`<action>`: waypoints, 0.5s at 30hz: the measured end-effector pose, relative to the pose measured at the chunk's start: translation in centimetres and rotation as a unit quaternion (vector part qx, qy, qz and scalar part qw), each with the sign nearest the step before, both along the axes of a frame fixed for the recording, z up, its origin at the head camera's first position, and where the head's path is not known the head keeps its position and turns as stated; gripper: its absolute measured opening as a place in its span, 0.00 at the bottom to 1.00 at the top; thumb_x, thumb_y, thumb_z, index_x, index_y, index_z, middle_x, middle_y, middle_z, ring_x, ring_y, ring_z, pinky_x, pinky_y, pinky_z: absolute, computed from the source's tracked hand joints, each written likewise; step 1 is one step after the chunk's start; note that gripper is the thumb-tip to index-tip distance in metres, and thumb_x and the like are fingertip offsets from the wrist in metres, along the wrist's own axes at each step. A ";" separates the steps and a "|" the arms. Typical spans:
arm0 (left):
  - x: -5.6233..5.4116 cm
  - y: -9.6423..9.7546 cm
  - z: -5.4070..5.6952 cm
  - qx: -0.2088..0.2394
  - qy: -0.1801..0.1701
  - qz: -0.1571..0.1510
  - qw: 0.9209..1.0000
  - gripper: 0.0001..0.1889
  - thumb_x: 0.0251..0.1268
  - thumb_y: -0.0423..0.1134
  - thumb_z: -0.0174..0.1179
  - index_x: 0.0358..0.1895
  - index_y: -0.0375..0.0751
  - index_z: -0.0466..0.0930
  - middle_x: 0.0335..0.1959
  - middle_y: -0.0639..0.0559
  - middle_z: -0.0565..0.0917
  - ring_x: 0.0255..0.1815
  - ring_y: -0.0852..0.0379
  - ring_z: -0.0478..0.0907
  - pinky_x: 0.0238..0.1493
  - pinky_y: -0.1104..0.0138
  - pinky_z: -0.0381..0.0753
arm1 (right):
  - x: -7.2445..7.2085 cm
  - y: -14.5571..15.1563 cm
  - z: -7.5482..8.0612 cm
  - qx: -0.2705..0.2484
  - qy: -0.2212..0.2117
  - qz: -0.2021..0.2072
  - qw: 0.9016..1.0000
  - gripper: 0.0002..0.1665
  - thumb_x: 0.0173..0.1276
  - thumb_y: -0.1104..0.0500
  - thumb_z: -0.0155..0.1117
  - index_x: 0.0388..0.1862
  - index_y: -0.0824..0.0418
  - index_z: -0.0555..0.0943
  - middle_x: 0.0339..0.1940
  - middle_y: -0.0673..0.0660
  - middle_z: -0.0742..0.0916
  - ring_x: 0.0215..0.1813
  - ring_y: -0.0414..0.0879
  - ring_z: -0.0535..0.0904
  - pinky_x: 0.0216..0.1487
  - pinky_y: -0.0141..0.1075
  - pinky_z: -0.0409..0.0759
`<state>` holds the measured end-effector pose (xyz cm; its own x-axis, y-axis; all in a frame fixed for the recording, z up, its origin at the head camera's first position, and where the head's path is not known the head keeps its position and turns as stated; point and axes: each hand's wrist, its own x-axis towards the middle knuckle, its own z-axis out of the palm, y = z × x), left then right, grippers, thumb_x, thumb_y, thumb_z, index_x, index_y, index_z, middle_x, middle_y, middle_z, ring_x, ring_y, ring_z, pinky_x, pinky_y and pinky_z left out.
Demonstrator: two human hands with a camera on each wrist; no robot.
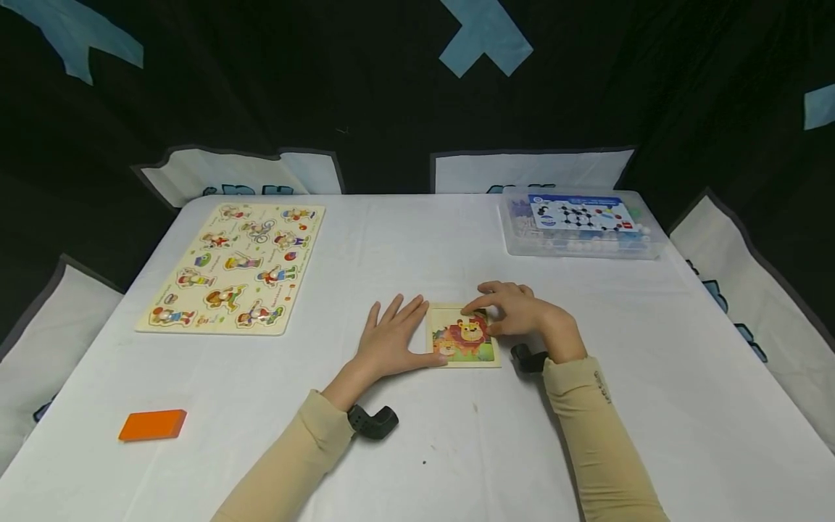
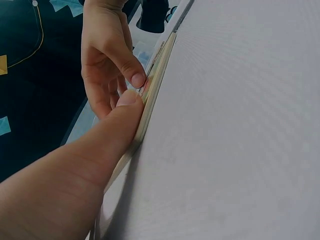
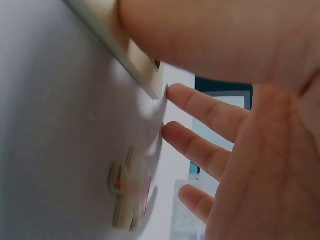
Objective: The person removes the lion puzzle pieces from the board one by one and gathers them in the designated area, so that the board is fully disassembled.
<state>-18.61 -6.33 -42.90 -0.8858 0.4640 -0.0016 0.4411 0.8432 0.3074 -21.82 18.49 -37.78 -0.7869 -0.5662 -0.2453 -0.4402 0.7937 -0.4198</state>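
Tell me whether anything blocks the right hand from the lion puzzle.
Nothing visible does: the right hand reaches the upper right of the lion puzzle, and the left hand lies at its left, clear of that spot.

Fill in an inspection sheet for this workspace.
Surface: white-covered table, dark speck near the front.
Job's things: lion puzzle, lying flat; loose piece apart from it.
Clutter: picture board at left, orange block front left, plastic box far right.
Hands: left hand spread, thumb at the puzzle's near edge; right hand at its far right corner, grip unclear.
Cables: thin yellow line in the background; cannot tell if cable.
Surroundings: dark curtain with blue patches.
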 end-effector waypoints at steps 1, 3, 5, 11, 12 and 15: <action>0.0 0.0 0.0 0.000 0.000 0.000 1.000 0.54 0.41 0.78 0.47 0.71 0.49 0.51 0.71 0.56 0.50 0.71 0.49 0.39 0.65 0.48 0.31 | 0.0 0.0 0.0 -0.004 -0.002 -0.001 1.000 0.25 0.56 0.61 0.61 0.55 0.49 0.77 0.67 0.64 0.64 0.67 0.62 0.53 0.59 0.63 0.47; 0.0 0.0 0.1 -0.001 0.000 0.001 1.000 0.54 0.41 0.78 0.47 0.71 0.49 0.51 0.71 0.56 0.50 0.71 0.49 0.39 0.65 0.48 0.31 | 0.0 0.1 0.0 -0.010 -0.005 -0.004 1.000 0.24 0.56 0.61 0.62 0.54 0.49 0.78 0.67 0.64 0.64 0.67 0.62 0.53 0.59 0.63 0.48; 0.1 0.0 0.2 0.000 -0.001 0.002 1.000 0.54 0.40 0.78 0.47 0.71 0.49 0.51 0.71 0.56 0.50 0.71 0.49 0.39 0.65 0.48 0.31 | 0.0 0.2 0.0 -0.015 -0.007 -0.008 1.000 0.23 0.56 0.61 0.62 0.53 0.48 0.78 0.66 0.65 0.64 0.67 0.63 0.54 0.59 0.63 0.48; 0.1 0.0 0.3 0.002 0.000 0.004 1.000 0.54 0.40 0.78 0.48 0.71 0.50 0.52 0.71 0.57 0.51 0.71 0.50 0.40 0.65 0.48 0.32 | -0.1 -0.4 -0.2 -0.010 -0.006 -0.028 1.000 0.17 0.54 0.56 0.65 0.45 0.46 0.78 0.65 0.64 0.64 0.65 0.63 0.55 0.59 0.60 0.48; 0.1 0.0 0.3 0.001 0.000 0.004 1.000 0.54 0.40 0.79 0.47 0.71 0.50 0.52 0.71 0.57 0.51 0.71 0.50 0.40 0.65 0.48 0.32 | -0.1 -0.5 -0.2 -0.009 -0.007 -0.033 0.999 0.16 0.54 0.55 0.66 0.43 0.45 0.78 0.65 0.63 0.64 0.65 0.63 0.55 0.60 0.60 0.48; 0.1 0.0 0.3 0.003 0.000 0.004 1.000 0.54 0.40 0.79 0.48 0.71 0.50 0.52 0.71 0.57 0.51 0.71 0.50 0.40 0.65 0.48 0.32 | 0.0 -0.9 -0.3 -0.002 -0.002 -0.040 0.999 0.13 0.53 0.54 0.66 0.38 0.45 0.77 0.65 0.63 0.64 0.65 0.64 0.54 0.60 0.60 0.45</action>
<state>-18.49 -6.34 -42.63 -0.8892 0.4576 0.0012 0.4350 0.8445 0.3125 -21.86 17.59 -38.05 -0.8285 -0.5027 -0.2468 -0.3737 0.8245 -0.4249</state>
